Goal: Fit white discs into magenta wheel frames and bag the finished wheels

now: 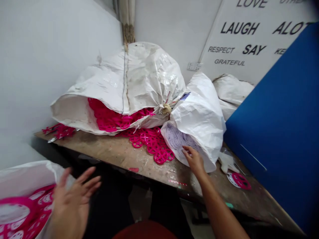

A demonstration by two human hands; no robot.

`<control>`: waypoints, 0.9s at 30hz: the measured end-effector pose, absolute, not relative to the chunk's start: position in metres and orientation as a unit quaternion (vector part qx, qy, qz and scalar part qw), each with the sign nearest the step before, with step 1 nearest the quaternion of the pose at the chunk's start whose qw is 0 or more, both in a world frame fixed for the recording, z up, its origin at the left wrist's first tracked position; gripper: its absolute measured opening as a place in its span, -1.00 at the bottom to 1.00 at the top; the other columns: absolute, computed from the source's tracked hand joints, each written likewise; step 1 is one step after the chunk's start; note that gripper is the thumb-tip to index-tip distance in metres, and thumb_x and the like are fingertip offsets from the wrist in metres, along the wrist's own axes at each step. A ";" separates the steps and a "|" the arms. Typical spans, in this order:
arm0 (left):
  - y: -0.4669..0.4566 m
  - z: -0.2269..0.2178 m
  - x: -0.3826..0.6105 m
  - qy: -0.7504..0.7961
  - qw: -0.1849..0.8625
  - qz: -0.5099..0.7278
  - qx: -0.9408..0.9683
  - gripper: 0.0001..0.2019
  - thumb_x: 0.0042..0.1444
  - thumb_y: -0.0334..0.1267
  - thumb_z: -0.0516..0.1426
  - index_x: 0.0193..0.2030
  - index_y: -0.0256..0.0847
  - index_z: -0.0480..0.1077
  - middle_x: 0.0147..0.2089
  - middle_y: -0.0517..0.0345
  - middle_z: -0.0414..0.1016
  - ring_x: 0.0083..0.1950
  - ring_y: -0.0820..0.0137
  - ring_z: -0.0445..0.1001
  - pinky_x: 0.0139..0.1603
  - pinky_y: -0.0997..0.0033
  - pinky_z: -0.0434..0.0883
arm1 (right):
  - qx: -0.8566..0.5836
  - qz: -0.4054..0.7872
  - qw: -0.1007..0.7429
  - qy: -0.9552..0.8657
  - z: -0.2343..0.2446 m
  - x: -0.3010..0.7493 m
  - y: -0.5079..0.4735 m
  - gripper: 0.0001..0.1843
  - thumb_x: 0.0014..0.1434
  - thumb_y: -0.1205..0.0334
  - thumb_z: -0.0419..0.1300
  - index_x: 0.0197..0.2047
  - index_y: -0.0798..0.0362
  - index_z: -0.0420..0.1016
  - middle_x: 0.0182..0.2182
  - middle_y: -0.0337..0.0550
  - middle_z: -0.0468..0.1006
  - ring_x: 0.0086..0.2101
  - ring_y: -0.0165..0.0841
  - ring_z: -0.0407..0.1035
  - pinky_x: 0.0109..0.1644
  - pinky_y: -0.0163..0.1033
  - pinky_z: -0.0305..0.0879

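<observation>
My left hand (73, 199) is raised at the lower left, fingers spread and slightly blurred, with nothing in it. Beside it stands an open white sack (27, 169) holding pink patterned discs (41, 199). My right hand (195, 161) is at the mouth of a white sack (199, 106) lying on the table, its fingers apart and slightly bent. Inside that mouth are many pale lilac openwork discs (175, 136); whether my fingertips touch them I cannot tell. Several bright pink wheel-like discs (161, 154) lie on the wood just left of this sack.
A large white sack (147, 73) rests on the wooden table (117, 151), with pink pieces (104, 116) showing in its opening. More pink pieces (62, 131) sit at the left end. A blue panel (279, 132) borders the right side, near a pink-and-white disc (239, 181).
</observation>
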State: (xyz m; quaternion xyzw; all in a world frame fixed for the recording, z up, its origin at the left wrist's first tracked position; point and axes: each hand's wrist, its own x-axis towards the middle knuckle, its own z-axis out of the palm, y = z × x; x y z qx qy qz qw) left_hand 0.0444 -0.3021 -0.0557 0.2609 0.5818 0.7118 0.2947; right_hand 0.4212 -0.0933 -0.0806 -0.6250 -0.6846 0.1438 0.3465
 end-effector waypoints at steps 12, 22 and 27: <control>-0.115 -0.110 0.091 0.656 0.075 0.371 0.653 -0.83 0.14 -0.39 0.06 -0.18 -0.19 0.45 -0.13 0.06 0.44 -0.03 0.30 0.39 0.06 0.24 0.32 | -0.592 -0.044 0.137 -0.793 -0.106 0.446 -0.079 -0.62 0.21 0.07 0.03 -0.06 0.06 0.53 -0.18 -0.02 0.59 -0.16 -0.14 0.44 -0.09 -0.10 0.30; -0.144 -0.098 0.114 0.616 0.042 0.310 0.723 -0.78 0.22 -0.37 -0.02 -0.13 -0.16 0.43 0.02 0.08 0.40 -0.06 0.38 0.44 -0.07 0.40 0.40 | -0.613 0.155 0.429 -0.645 -0.064 0.426 -0.099 -0.63 0.18 -0.03 -0.03 -0.27 0.08 0.42 -0.48 -0.14 0.49 -0.48 -0.33 0.34 -0.39 -0.27 0.23; -0.178 -0.079 0.148 0.520 0.128 0.430 0.727 -0.78 0.22 -0.30 0.00 -0.17 -0.15 0.48 0.30 -0.03 0.17 0.02 0.30 0.45 0.07 0.25 0.37 | -0.482 0.409 0.470 -0.616 -0.052 0.356 -0.120 -0.69 0.18 -0.04 0.02 -0.36 0.04 0.30 -0.51 -0.27 0.33 -0.47 -0.39 0.24 -0.42 -0.32 0.23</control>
